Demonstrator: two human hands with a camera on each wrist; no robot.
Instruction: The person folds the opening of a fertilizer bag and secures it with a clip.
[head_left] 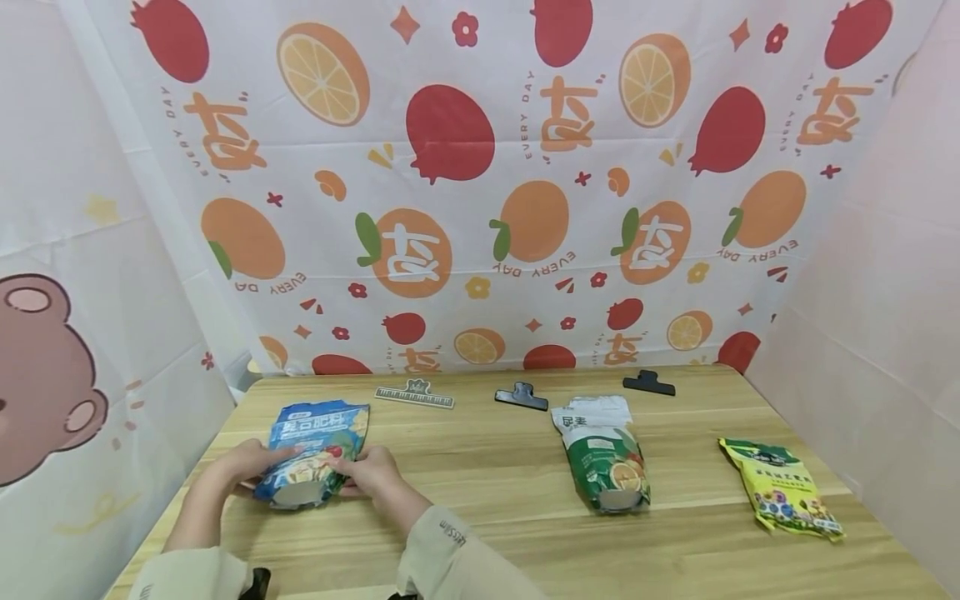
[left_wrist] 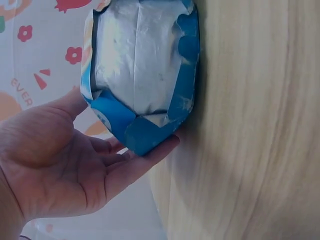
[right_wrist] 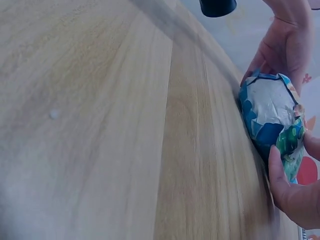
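A blue printed pouch (head_left: pixel 318 433) lies at the left of the table between both hands. My left hand (head_left: pixel 251 462) holds its left side, thumb over the top and fingers beneath in the left wrist view. At the other side, my right hand (head_left: pixel 375 471) grips the lower right edge with its thumb on the printed face. The pouch's silvery bottom (left_wrist: pixel 137 55), framed by blue folded edges, faces the left wrist camera. That same bottom shows in the right wrist view, between the left hand (right_wrist: pixel 285 47) and the right hand (right_wrist: pixel 300 200).
Along the back of the wooden table (head_left: pixel 480 483) lie a keyboard-patterned clip (head_left: pixel 415 394), a black clip (head_left: pixel 521 397) and another black clip (head_left: pixel 649 382). Right of centre is a green-and-white pouch (head_left: pixel 603 458); farther right lies a yellow-green packet (head_left: pixel 787 492). A fruit-print curtain (head_left: pixel 480 250) hangs behind.
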